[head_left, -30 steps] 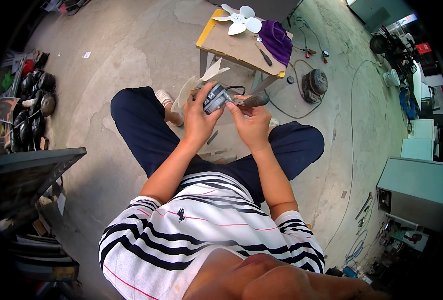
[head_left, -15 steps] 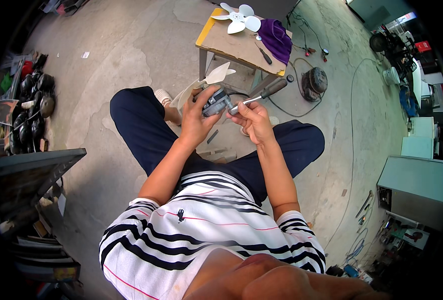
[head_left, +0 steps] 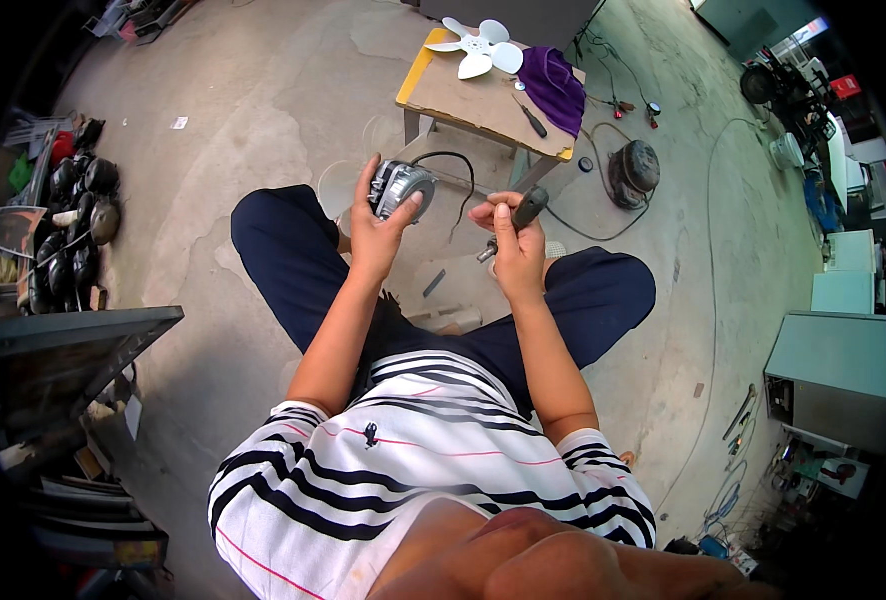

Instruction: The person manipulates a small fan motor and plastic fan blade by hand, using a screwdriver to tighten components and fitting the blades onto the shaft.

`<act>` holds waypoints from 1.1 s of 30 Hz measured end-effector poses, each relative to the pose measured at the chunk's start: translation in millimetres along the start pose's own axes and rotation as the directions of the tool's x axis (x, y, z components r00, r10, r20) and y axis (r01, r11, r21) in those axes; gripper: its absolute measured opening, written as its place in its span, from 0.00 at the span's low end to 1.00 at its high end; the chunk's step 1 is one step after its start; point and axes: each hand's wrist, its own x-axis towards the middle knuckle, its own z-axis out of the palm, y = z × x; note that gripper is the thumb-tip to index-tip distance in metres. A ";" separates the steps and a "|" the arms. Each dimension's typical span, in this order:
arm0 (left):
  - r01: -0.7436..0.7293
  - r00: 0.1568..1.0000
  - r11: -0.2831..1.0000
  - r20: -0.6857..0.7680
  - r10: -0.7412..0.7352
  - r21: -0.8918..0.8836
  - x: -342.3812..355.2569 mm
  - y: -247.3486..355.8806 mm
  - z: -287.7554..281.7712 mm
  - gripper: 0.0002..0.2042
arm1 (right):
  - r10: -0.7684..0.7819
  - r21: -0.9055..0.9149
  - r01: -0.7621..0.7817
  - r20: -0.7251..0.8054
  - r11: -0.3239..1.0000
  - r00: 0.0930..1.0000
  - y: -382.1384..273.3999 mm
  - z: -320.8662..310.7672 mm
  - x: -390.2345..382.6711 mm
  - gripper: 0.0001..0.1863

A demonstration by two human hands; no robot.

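Observation:
My left hand [head_left: 373, 240] is wrapped round a small grey metal fan motor [head_left: 404, 190] with a black cord. Blurred, pale fan blades [head_left: 338, 187] show on its far side, partly hidden by the motor and hand. To the right and apart from the motor, my right hand [head_left: 518, 255] closes on a hand driver with a dark handle [head_left: 531, 204]. Its metal tip pokes out below the fingers, pointing down and left. Beyond both hands, a stool [head_left: 463, 98] carries a white five-bladed fan [head_left: 477, 46], a purple cloth [head_left: 553, 88] and a dark-handled screwdriver [head_left: 534, 121].
A dark round compressor [head_left: 634, 172] with a hose sits on the floor to the right. Black compressors [head_left: 68, 210] are piled at left, above a dark metal-edged panel [head_left: 83, 330]. Pale green cabinets [head_left: 833, 360] line the right side. A small dark strip [head_left: 434, 283] lies between my legs.
The driver has come off the motor; my right hand moved right and turned it tip down. My left hand shifted left and tilted the motor. The blades, distinct before, are now blurred.

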 end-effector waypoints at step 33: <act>-0.629 0.772 0.679 0.204 0.602 0.379 -29.5 76.8 19.4 0.39 | 0.161 0.221 -0.181 0.103 0.958 0.982 5.9 -17.5 4.1 0.35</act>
